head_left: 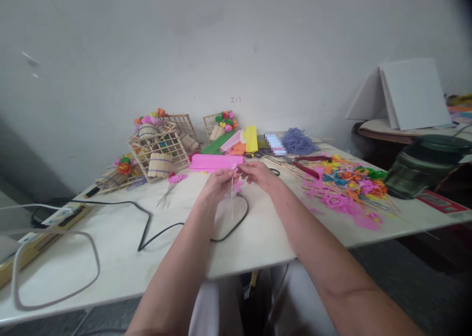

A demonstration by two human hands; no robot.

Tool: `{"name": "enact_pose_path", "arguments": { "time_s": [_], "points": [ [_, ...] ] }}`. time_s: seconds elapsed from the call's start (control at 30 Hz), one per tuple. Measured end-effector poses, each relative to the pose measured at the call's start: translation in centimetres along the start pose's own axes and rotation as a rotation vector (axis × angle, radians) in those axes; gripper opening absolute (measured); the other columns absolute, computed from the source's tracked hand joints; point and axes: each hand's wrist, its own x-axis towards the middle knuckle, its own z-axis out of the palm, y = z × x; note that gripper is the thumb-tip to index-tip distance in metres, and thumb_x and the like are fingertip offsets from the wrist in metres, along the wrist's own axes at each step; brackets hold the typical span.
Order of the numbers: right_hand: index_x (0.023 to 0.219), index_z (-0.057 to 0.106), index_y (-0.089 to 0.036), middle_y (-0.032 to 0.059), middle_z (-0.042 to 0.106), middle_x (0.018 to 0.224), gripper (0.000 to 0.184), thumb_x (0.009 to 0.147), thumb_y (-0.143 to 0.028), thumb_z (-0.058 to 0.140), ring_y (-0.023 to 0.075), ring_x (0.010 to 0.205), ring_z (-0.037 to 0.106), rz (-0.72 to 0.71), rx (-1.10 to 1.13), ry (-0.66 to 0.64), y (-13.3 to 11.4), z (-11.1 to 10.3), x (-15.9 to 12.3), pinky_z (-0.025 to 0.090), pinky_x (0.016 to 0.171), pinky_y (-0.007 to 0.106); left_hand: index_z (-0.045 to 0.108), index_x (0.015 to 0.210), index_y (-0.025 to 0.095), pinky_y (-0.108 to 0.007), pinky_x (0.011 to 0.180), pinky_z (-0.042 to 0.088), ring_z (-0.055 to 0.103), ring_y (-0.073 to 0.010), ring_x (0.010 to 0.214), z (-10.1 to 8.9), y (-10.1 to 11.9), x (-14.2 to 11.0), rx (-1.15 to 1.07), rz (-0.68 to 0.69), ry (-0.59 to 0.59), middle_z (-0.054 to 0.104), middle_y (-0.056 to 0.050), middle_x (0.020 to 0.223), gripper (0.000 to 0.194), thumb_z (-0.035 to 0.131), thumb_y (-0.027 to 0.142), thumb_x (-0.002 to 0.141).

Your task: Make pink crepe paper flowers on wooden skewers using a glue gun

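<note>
Near the middle of the table, my left hand (220, 180) is closed, pinching a thin pale stick (232, 203) that stands upright. Close beside it, my right hand (258, 173) has its fingers pinched together near the stick's top; anything between them is too small to make out. Right behind both hands lies a folded sheet of bright pink crepe paper (210, 162). Small pink petals on thin stems (173, 181) rest on the table to the left.
Bamboo lattice frames (162, 149) with paper flowers stand back left. Coloured paper (250, 138), a phone (276, 144) and purple strands (299, 141) lie along the wall. At right are red-handled pliers (306, 169), paper scraps (350, 188) and a jar (424, 166). A black cable (147, 223) crosses the table.
</note>
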Motion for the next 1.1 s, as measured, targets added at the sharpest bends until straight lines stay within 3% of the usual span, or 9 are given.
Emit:
{"name": "enact_pose_path", "arguments": {
  "time_s": [0.27,0.53,1.1],
  "points": [
    [0.069,0.064,-0.014,-0.0005,0.061,0.059,0.022,0.054,-0.028,0.072,0.0061,0.044,0.048,-0.017,0.109,0.073,0.6,0.9,0.2,0.033,0.041,0.019,0.066,0.067,0.01,-0.018,0.062,0.048,0.06,-0.009,0.058,0.3,-0.7,-0.1,-0.001,-0.006,-0.052,0.065,-0.005,0.063,0.009,0.069,0.013,0.059],
    [0.063,0.059,-0.013,-0.0022,0.057,0.052,0.02,0.054,-0.027,0.07,0.0053,0.04,0.043,-0.089,0.104,0.083,0.7,0.9,0.4,0.03,0.04,0.02,0.065,0.067,0.01,-0.019,0.065,0.048,0.06,-0.01,0.06,0.5,-0.9,-0.2,-0.017,0.003,-0.054,0.065,-0.005,0.064,0.009,0.069,0.012,0.059],
    [0.065,0.053,-0.015,-0.0042,0.055,0.048,0.022,0.054,-0.028,0.068,0.0069,0.043,0.048,-0.141,0.111,0.22,0.6,2.4,0.4,0.037,0.045,0.02,0.066,0.069,0.01,-0.02,0.07,0.047,0.062,-0.0112,0.065,0.7,-1.2,0.1,0.0,0.073,-0.039,0.065,-0.005,0.065,0.01,0.068,0.013,0.06]
  ]
}}
